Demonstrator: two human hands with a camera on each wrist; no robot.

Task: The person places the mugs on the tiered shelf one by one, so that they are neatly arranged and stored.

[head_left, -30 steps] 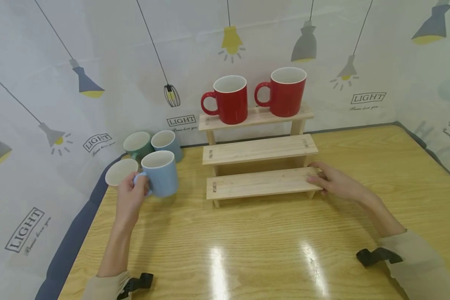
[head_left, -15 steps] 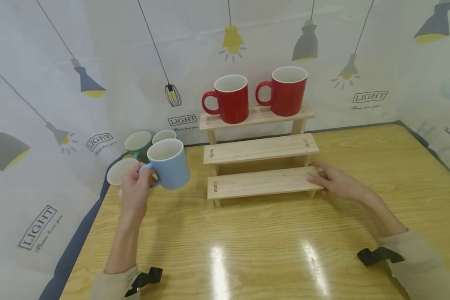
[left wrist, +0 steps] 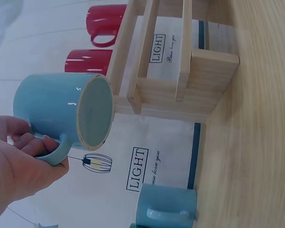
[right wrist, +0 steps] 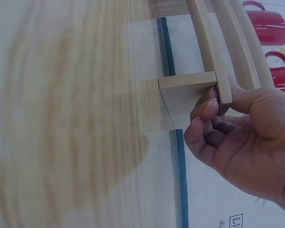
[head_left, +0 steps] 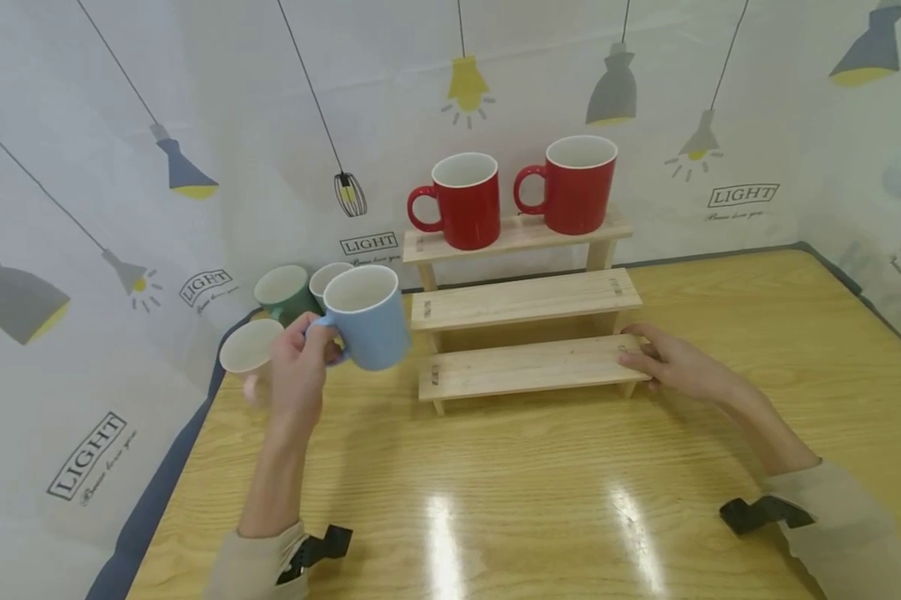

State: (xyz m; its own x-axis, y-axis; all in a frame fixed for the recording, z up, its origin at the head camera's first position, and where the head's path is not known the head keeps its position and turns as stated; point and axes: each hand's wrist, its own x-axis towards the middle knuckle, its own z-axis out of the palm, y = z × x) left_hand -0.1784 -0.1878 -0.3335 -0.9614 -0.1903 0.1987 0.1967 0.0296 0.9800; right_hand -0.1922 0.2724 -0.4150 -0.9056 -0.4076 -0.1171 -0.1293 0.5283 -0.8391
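Left hand (head_left: 297,367): grips a light-blue mug (head_left: 371,325) by its handle — raised above the wooden table (head_left: 533,483), left of the three-tier wooden shelf (head_left: 525,298).
Right hand (head_left: 678,364): pinches the right end of the shelf's lowest step (head_left: 525,368).
Top step (head_left: 519,237): two red mugs (head_left: 471,208), upright, handles leftward.
Back left corner: a green mug (head_left: 294,306), a second blue mug (left wrist: 165,203) and a pale pink mug (head_left: 252,357) — close together.

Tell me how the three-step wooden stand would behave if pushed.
The stand would probably stay stiff, being built of flat boards. It may slide rather than roll, since it has straight legs. The red mugs on its rimless top step might shift.
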